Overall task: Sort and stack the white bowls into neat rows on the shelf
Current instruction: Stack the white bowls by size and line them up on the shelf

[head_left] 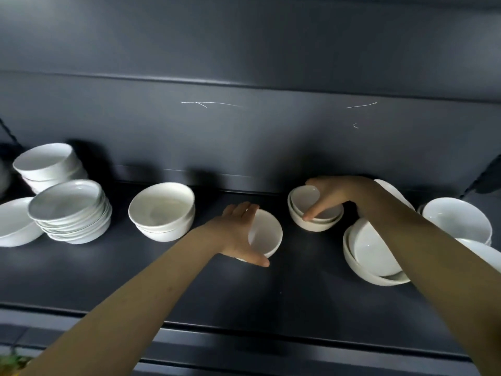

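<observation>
My left hand (238, 232) grips a single small white bowl (267, 234) by its left side in the middle of the dark shelf (189, 289). My right hand (333, 198) lies over a small stack of white bowls (311, 221) just to the right, thumb on the near rim and fingers over the far rim. Between the hands the two bowl groups stand apart. A stack of two larger bowls (162, 213) stands to the left of my left hand.
At the far left stand a stack of shallow dishes (73, 213), a taller bowl stack (48, 164) behind it and a single dish (13, 223). Wide bowls (371, 253) sit under my right forearm, more bowls (458, 218) at the right edge. The dark back panel (244, 131) rises behind.
</observation>
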`<state>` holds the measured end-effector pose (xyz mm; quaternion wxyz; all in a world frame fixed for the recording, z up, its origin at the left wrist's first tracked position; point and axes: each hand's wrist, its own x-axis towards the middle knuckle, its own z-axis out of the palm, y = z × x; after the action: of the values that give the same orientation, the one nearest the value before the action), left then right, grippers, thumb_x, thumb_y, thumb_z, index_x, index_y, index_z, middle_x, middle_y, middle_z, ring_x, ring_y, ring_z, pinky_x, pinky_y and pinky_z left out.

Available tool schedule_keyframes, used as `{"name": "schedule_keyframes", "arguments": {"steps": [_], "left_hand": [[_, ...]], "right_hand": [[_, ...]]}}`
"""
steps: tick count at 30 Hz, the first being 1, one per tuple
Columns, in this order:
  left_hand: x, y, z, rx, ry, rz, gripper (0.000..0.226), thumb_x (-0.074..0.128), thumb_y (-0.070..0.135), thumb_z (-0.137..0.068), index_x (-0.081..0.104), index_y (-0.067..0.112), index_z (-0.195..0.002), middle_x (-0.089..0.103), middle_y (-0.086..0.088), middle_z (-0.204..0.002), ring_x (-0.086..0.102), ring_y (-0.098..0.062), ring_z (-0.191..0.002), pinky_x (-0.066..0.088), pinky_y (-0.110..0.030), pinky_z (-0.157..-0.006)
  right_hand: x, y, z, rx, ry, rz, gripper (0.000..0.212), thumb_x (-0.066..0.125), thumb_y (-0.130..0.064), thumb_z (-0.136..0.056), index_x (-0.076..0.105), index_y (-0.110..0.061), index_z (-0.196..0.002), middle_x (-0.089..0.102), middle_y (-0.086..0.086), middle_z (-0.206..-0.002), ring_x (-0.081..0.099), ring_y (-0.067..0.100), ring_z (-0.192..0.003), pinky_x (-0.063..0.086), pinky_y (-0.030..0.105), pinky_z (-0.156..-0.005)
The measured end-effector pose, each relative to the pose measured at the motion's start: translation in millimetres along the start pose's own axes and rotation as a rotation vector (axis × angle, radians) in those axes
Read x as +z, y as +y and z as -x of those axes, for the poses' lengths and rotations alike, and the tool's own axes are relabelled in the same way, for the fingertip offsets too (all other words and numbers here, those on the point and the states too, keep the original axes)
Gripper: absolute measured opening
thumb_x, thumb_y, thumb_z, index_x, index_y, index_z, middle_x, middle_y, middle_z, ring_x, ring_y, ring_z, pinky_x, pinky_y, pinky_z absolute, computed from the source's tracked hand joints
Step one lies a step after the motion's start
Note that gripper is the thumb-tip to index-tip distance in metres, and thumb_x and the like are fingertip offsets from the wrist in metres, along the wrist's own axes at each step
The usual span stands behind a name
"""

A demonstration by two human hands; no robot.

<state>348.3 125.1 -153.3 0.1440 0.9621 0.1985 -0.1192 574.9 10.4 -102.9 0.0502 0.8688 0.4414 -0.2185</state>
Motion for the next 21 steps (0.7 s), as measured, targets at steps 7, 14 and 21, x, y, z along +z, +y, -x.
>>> {"name": "schedule_keyframes", "arguments": {"steps": [7, 14, 21], "left_hand": [[9, 0, 3, -0.042, 0.052, 0.081, 0.122, 0.072, 0.069, -0.064, -0.001, 0.028, -0.153, 0.004, 0.013, -0.158, 0.004, -0.021, -0.146, 0.028, -0.043, -0.114], [10, 6, 12, -0.036, 0.142, 0.088, 0.121, 0.073, 0.067, -0.065, 0.004, 0.022, -0.154, 0.013, 0.006, -0.157, 0.013, -0.025, -0.143, 0.031, -0.041, -0.113], [-27, -1, 48, 0.023, 0.304, 0.133, 0.119, 0.073, 0.066, -0.065, 0.004, 0.028, -0.154, 0.010, 0.009, -0.160, 0.012, -0.024, -0.146, 0.023, -0.036, -0.116]], "right_hand": [[1, -3, 5, -0.047, 0.088, 0.077, 0.097, 0.079, -0.060, -0.059, 0.039, -0.022, -0.139, 0.046, -0.003, -0.133, 0.050, 0.018, -0.110, 0.047, 0.031, -0.086], [0, -12, 20, -0.092, 0.157, 0.076, 0.093, 0.076, -0.058, -0.055, 0.040, -0.023, -0.133, 0.044, -0.001, -0.129, 0.049, 0.022, -0.111, 0.049, 0.041, -0.092], [-10, -33, 46, -0.171, 0.260, 0.072, 0.101, 0.080, -0.049, -0.065, 0.029, -0.019, -0.147, 0.035, 0.000, -0.145, 0.039, 0.022, -0.131, 0.039, 0.039, -0.106]]}}
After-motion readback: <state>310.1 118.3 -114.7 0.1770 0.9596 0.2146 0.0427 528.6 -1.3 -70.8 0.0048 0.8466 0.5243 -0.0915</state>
